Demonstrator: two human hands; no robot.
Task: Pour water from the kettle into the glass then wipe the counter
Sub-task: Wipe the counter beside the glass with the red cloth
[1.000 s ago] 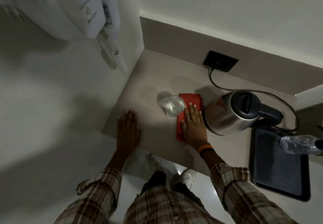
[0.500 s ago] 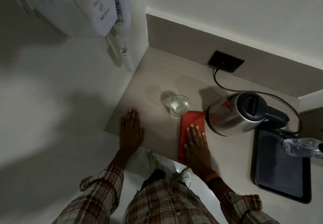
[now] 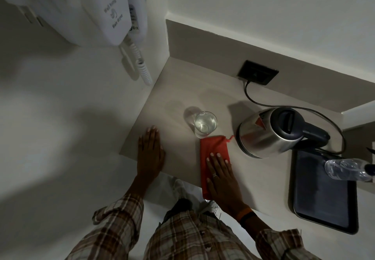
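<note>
You are working the second step now: the glass (image 3: 205,124) is holding water and standing upright on the counter (image 3: 176,89), so the pouring looks done and the wiping is in hand. Your right hand (image 3: 221,175) is lying flat and spread on the red cloth (image 3: 213,150), pressing it down near the front edge, where the cloth's near end is hanging just over the lip. Your left hand (image 3: 150,154) is resting palm down, fingers loosely together, on the bare counter at the left, gripping nothing.

The kettle (image 3: 269,132) is sitting to the right of the cloth, close but not touching it, with its lid down and its cord running to the wall socket (image 3: 257,75). The glass is standing just beyond the cloth's far end, nearly touching it.

The next move is asking for care, by my reading: sweep the cloth sideways or away while steering clear of the glass, which could tip if nudged.

Counting: one glass, one kettle, one cloth, one dark tray (image 3: 322,194), one plastic bottle (image 3: 347,170), one wall-mounted hair dryer (image 3: 109,10), two hands.
</note>
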